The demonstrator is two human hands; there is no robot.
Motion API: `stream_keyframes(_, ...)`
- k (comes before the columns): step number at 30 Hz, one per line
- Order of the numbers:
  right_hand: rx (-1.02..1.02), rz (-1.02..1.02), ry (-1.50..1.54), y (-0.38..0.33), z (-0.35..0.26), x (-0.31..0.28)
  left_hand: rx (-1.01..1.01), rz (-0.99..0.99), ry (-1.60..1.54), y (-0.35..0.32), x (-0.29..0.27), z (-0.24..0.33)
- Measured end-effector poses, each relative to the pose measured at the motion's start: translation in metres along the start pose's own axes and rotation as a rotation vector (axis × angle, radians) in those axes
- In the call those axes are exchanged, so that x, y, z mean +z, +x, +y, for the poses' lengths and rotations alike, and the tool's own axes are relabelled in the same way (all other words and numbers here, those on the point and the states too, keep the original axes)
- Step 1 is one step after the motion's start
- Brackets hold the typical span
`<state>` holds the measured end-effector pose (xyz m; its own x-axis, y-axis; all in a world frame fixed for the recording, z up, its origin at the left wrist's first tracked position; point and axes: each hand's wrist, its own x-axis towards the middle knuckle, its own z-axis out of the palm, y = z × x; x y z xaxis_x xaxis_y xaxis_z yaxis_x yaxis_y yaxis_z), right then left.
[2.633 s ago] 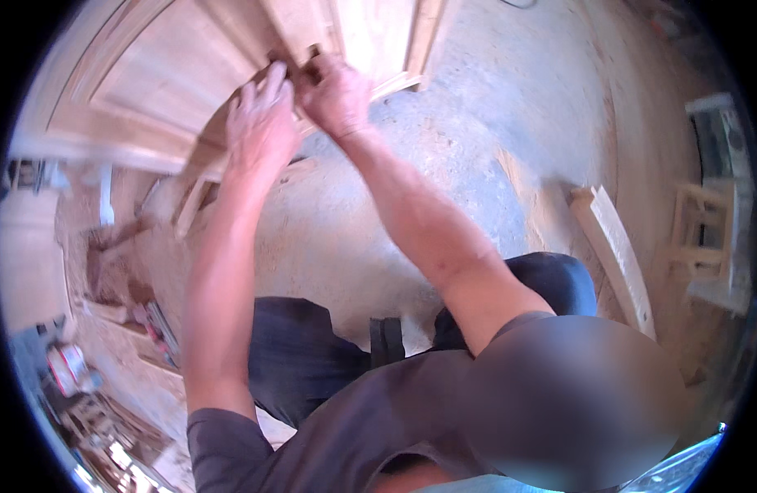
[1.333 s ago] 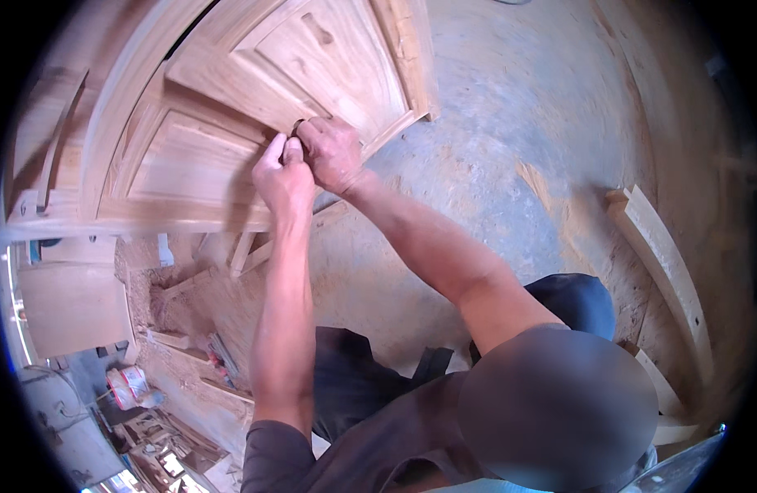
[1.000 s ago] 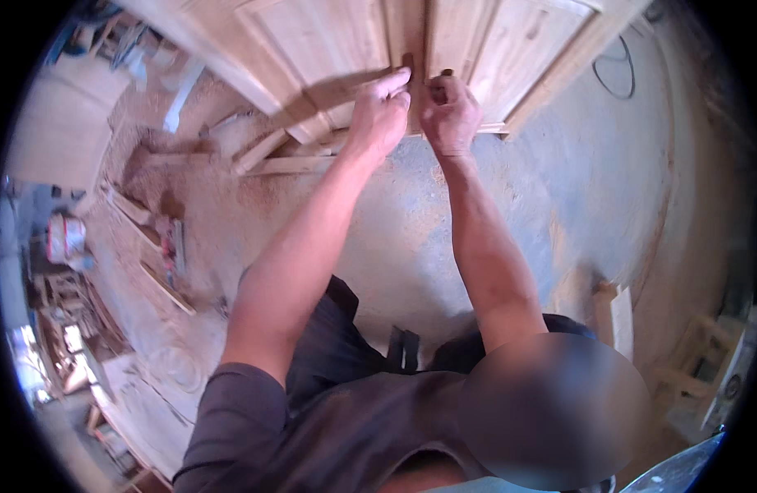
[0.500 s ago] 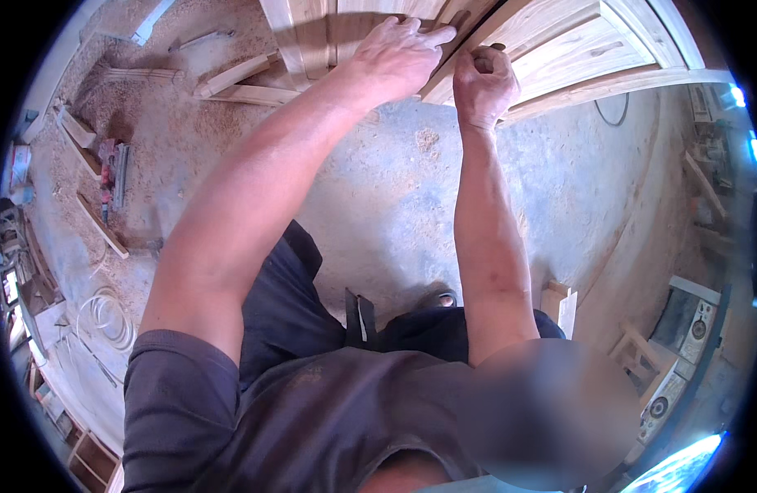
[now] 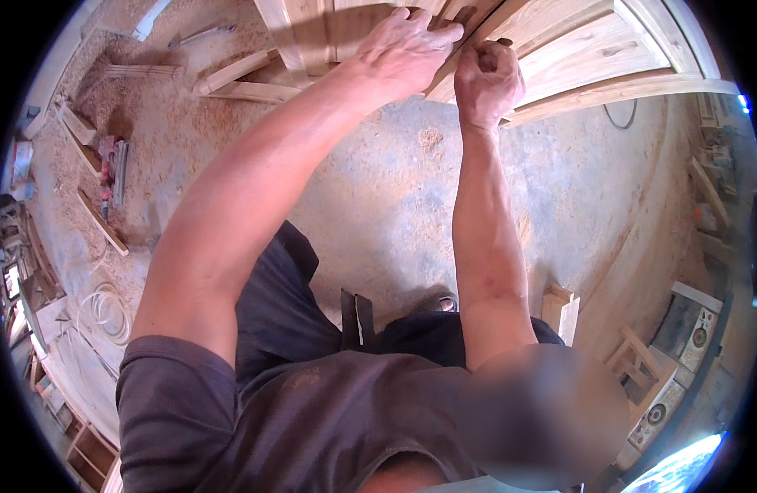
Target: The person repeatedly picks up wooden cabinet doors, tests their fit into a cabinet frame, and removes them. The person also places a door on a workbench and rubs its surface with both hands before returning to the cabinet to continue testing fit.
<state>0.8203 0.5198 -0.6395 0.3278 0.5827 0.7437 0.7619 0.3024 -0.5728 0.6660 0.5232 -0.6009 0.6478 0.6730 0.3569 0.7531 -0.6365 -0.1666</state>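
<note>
Two pale wooden panelled doors stand side by side at the far edge, the left door (image 5: 311, 37) and the right door (image 5: 588, 57), with a dark narrow gap between them. Across the left door's edge, near the gap, my left hand (image 5: 407, 56) rests with its fingers stretched out and slightly apart. Just right of the gap, my right hand (image 5: 488, 86) is closed, thumb and fingers curled together over the right door's edge. A small dark rounded tip (image 5: 505, 41) shows above its fingers; the rest is hidden, so I cannot make out what it is.
Wood offcuts (image 5: 239, 74) lie by the left door on a floor strewn with sawdust. A red tool (image 5: 107, 168), a coiled pale hose (image 5: 106, 316) and a thin stick (image 5: 103, 222) are at the left. Speaker-like equipment (image 5: 683, 353) and a wooden frame (image 5: 633, 357) stand at the lower right.
The whole view has shifted slightly. Both hands keep nearly the same places and poses at the doors, my right hand still closed by the gap.
</note>
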Motion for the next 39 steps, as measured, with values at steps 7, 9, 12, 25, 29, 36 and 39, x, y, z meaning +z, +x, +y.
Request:
stream_keyframes(7,0.090,-0.071,-0.017,0.006,0.001,-0.003,0.052,0.077,-0.056,-0.001,0.005,0.000)
stream_keyframes(9,0.055,-0.039,-0.014,0.005,0.009,0.003,0.060,0.076,-0.058,0.002,0.004,0.000)
stream_keyframes(12,0.063,-0.014,0.096,0.006,0.007,0.002,0.048,0.009,-0.057,0.007,-0.006,0.001)
stream_keyframes(25,0.059,0.067,0.088,-0.002,-0.002,0.003,-0.028,-0.070,-0.150,0.007,-0.015,0.007)
stream_keyframes(29,0.038,0.089,0.146,-0.020,-0.008,-0.008,-0.354,-0.145,-0.642,0.014,-0.046,0.024)
stream_keyframes(36,0.077,0.205,0.287,-0.050,-0.002,-0.018,-0.404,0.016,-1.341,0.042,-0.063,0.055)
stream_keyframes(39,0.333,0.226,0.392,-0.064,0.001,-0.019,-0.399,0.001,-1.299,0.041,-0.058,0.063)
